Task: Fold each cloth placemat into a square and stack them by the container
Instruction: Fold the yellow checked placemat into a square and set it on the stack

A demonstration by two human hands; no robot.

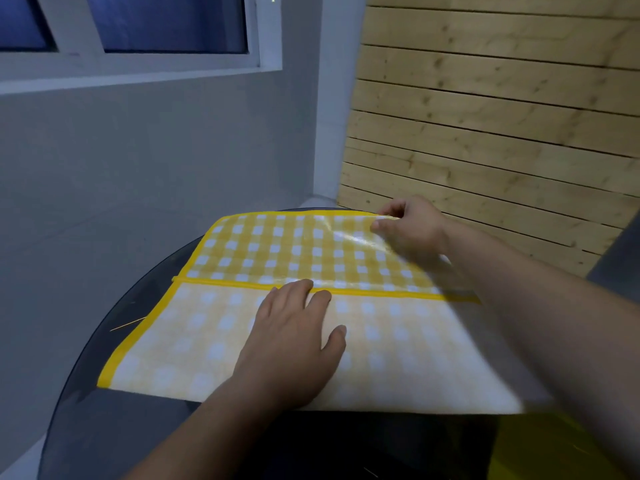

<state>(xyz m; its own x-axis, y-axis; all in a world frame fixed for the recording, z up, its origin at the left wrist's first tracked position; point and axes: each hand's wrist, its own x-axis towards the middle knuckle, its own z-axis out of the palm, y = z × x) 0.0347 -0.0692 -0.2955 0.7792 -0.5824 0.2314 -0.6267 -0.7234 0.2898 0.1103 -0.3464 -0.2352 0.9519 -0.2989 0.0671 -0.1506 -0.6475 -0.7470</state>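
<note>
Yellow and white checks cover the placemat (277, 244), which lies spread on a dark round table (104, 427) with a glossy top. Its far half shows the shiny patterned face. The near half is turned over onto it, so the pale, faded underside faces up. A yellow trim runs down the left edge of this flap and along its far edge, which crosses the middle of the mat from left to right. The right near part of the flap reaches past the table's rim.

The left hand (294, 344) rests flat on the pale flap, palm down and fingers straight and slightly spread, gripping nothing. Its fingertips touch the yellow trim at the middle line. The right hand (412, 230) reaches across to the far right corner of the mat and pinches the trimmed edge there between thumb and curled fingers. The shiny surface beside that pinch is slightly wrinkled and catches the light.

A blurred yellow shape (540, 455) sits at the lower right under the right forearm; what it is cannot be told. Behind the table stand a grey wall (138, 150) with a white-framed window (166, 22) and, to the right, a wall of pale wooden planks (502, 98).
</note>
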